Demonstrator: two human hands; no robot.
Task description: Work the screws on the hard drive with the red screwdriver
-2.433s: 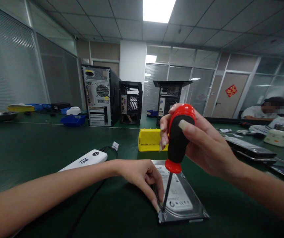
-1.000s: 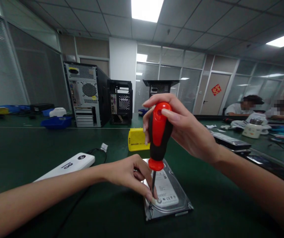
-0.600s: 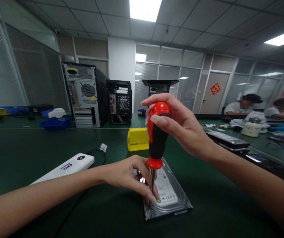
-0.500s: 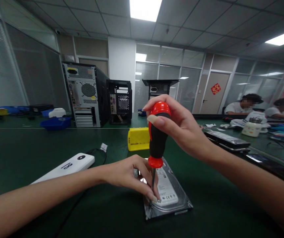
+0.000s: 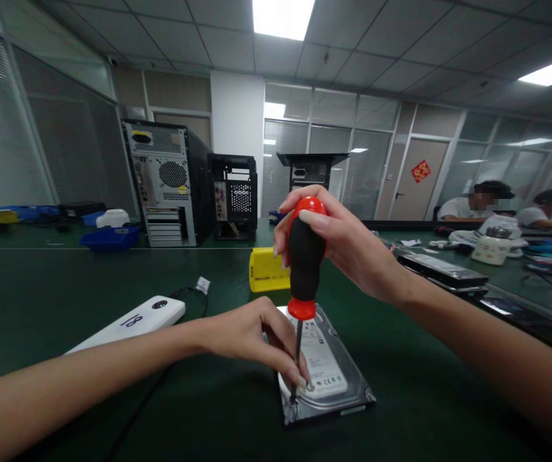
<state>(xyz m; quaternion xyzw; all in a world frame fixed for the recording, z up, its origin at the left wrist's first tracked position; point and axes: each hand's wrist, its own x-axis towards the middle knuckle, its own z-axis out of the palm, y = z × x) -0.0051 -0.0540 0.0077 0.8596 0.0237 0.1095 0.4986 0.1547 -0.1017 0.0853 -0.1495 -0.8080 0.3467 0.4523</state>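
A hard drive (image 5: 327,359) with a white label lies flat on the dark green table. My right hand (image 5: 338,240) is wrapped round the red and black handle of a screwdriver (image 5: 307,263), which stands nearly upright above the drive. Its shaft runs down to the drive's near left corner, where the tip meets a dark spot. Low on the shaft, the thumb and fingers of my left hand (image 5: 261,340) are pinched around it. The left fingers hide part of the drive's left side, and whether a screw sits under the tip is too small to tell.
A white power strip (image 5: 131,324) marked 18 lies left, its black cable passing under my left arm. Beyond the drive stands a yellow box (image 5: 267,269). Computer cases (image 5: 165,183) and a blue tray (image 5: 110,239) are farther back. More drives (image 5: 442,269) lie right; people sit beyond.
My right fingers have shifted round the handle, and the handle has turned so its red stripe no longer shows. My left hand and the drive are almost unmoved.
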